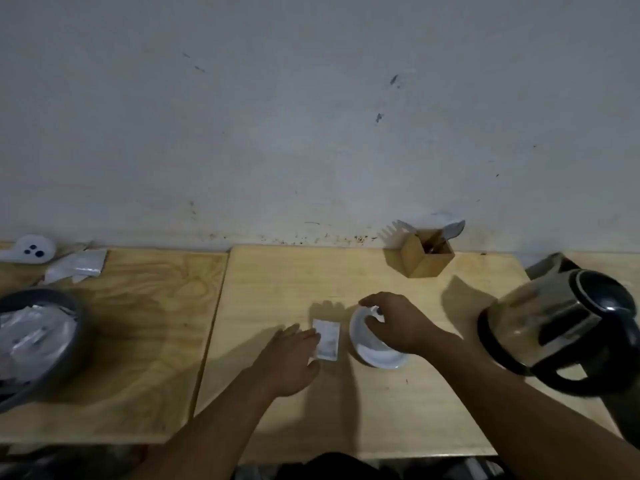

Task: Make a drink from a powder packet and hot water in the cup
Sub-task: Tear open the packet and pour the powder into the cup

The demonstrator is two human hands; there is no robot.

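Observation:
A white cup (360, 329) stands on a white saucer (382, 358) in the middle of the wooden table (346, 410). My right hand (398, 323) curls over the cup's top and far side, fingers gripping it. A small white powder packet (327, 339) lies flat just left of the cup. My left hand (291, 355) rests on the table with its fingertips touching the packet's left edge. A steel and black electric kettle (568, 323) stands at the right, apart from both hands.
A wooden holder (427, 252) with plastic forks and spoons sits by the wall. On a second table at the left are a dark bowl (74, 344) with foil packets, loose packets (81, 265) and a white object (33, 249).

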